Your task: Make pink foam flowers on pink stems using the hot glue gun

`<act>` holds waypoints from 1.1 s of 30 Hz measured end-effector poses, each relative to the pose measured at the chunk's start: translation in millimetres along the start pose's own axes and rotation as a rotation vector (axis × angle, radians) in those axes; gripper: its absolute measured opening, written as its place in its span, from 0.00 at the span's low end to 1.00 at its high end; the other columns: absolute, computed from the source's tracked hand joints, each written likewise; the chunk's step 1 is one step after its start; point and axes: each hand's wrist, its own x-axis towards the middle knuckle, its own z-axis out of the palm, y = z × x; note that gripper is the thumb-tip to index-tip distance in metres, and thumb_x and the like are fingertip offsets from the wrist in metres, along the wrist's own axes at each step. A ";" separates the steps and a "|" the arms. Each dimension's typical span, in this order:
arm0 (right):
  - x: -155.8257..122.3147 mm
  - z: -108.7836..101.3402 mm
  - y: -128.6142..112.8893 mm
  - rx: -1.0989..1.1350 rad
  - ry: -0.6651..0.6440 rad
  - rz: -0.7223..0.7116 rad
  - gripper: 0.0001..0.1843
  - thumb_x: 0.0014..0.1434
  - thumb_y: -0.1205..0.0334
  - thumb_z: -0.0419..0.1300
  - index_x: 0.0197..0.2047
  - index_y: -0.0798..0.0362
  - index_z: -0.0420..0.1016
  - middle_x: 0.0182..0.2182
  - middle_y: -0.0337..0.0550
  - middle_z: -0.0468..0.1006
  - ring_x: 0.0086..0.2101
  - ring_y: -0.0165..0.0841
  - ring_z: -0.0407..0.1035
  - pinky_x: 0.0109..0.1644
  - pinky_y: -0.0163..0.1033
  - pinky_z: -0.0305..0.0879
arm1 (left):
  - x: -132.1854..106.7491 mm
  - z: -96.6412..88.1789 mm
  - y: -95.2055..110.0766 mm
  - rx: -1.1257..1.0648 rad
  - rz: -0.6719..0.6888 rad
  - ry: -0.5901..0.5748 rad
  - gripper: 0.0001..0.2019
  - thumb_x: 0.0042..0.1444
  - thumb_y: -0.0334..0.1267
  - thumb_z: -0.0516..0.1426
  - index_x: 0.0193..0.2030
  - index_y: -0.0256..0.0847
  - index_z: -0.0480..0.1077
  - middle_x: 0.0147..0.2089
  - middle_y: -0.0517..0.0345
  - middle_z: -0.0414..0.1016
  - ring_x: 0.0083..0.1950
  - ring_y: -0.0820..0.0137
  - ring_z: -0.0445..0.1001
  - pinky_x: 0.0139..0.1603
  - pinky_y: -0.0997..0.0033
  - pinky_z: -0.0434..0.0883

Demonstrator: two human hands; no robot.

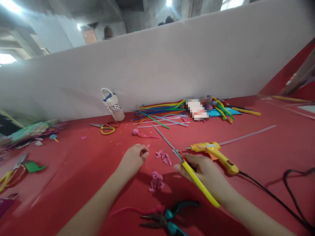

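- Left hand (134,159): fingers pinched, seemingly on pink scrap (148,145).
- Cut pieces done: far pink pile (163,157), near pink pile (157,181), on counter (83,177).
- Right hand (204,167): closed around yellow-handled scissors (197,180).
- Pink strip (248,135) behind glue gun (209,147): uncut, seemingly left.

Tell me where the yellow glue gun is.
In the head view, the yellow glue gun lies right of centre on the red table, just beyond the right hand.

This looks like a craft workshop: a red desk (81,170) carries a yellow glue gun (216,153), teal-handled pliers (158,221), coloured strips (157,113) and pink snippets (157,181), with concrete beams (108,11) above a white partition (159,65).
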 end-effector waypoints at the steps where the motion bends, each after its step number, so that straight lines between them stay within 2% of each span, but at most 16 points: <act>1: 0.4 -0.9 0.0 0.002 0.004 0.000 0.22 0.53 0.48 0.56 0.20 0.50 0.51 0.17 0.30 0.50 0.20 0.26 0.47 0.22 0.33 0.41 | 3.8 2.4 0.8 0.014 0.013 -0.006 0.08 0.48 0.27 0.52 0.28 0.39 0.72 0.29 0.57 0.70 0.30 0.69 0.68 0.34 0.71 0.62; 8: 0.1 -0.8 2.0 0.032 0.030 -0.001 0.23 0.53 0.46 0.55 0.20 0.50 0.50 0.17 0.31 0.52 0.20 0.26 0.48 0.23 0.33 0.42 | 18.0 35.2 3.4 0.025 0.093 -0.059 0.07 0.49 0.28 0.53 0.29 0.40 0.72 0.33 0.56 0.68 0.36 0.67 0.67 0.41 0.69 0.62; 11: -0.9 0.5 2.0 -0.037 0.032 0.003 0.23 0.52 0.46 0.56 0.19 0.50 0.50 0.16 0.30 0.52 0.20 0.26 0.46 0.22 0.33 0.40 | 22.8 43.3 1.3 -0.020 0.061 -0.062 0.05 0.46 0.27 0.56 0.26 0.40 0.70 0.31 0.58 0.66 0.34 0.67 0.66 0.40 0.69 0.62; 15: -1.5 2.1 2.9 -0.081 0.043 -0.016 0.22 0.52 0.48 0.57 0.19 0.50 0.50 0.16 0.30 0.52 0.19 0.26 0.46 0.22 0.33 0.40 | 22.4 45.0 -3.3 -0.156 -0.041 -0.032 0.08 0.43 0.26 0.57 0.20 0.41 0.63 0.25 0.63 0.63 0.30 0.70 0.65 0.36 0.70 0.62; 19: -1.0 3.8 3.7 -0.069 0.038 -0.018 0.21 0.52 0.49 0.57 0.19 0.50 0.51 0.16 0.30 0.53 0.19 0.26 0.47 0.21 0.33 0.41 | 16.5 42.5 -8.5 -0.406 -0.205 -0.054 0.05 0.45 0.29 0.56 0.26 0.42 0.63 0.17 0.69 0.60 0.18 0.74 0.61 0.22 0.74 0.60; 22: 0.6 5.0 3.6 -0.093 0.035 -0.023 0.21 0.52 0.49 0.57 0.19 0.50 0.52 0.16 0.30 0.54 0.18 0.26 0.47 0.21 0.33 0.40 | 11.7 35.4 -9.1 -0.634 -0.310 -0.083 0.05 0.43 0.30 0.57 0.28 0.40 0.65 0.17 0.68 0.64 0.16 0.76 0.62 0.17 0.76 0.60; 27: 2.4 5.1 4.4 -0.111 0.009 -0.023 0.22 0.53 0.48 0.56 0.19 0.50 0.52 0.15 0.30 0.54 0.18 0.26 0.48 0.21 0.32 0.41 | -6.2 11.6 -6.2 -0.990 -0.414 -0.107 0.08 0.39 0.29 0.62 0.30 0.34 0.71 0.25 0.60 0.72 0.24 0.77 0.71 0.27 0.79 0.69; 30: 1.7 4.9 4.7 -0.149 -0.060 -0.026 0.22 0.53 0.46 0.55 0.20 0.50 0.53 0.15 0.30 0.55 0.18 0.26 0.48 0.21 0.32 0.41 | -24.2 -0.4 -5.5 -1.152 -0.476 -0.119 0.09 0.40 0.28 0.63 0.32 0.33 0.72 0.26 0.60 0.72 0.23 0.81 0.70 0.27 0.84 0.68; 33: -1.1 5.1 1.5 -0.276 -0.114 -0.030 0.21 0.52 0.43 0.54 0.21 0.50 0.55 0.16 0.32 0.59 0.18 0.27 0.51 0.21 0.33 0.41 | -40.7 -5.8 -4.2 -1.262 -0.526 -0.114 0.07 0.42 0.29 0.63 0.30 0.35 0.72 0.25 0.61 0.71 0.22 0.83 0.69 0.25 0.86 0.68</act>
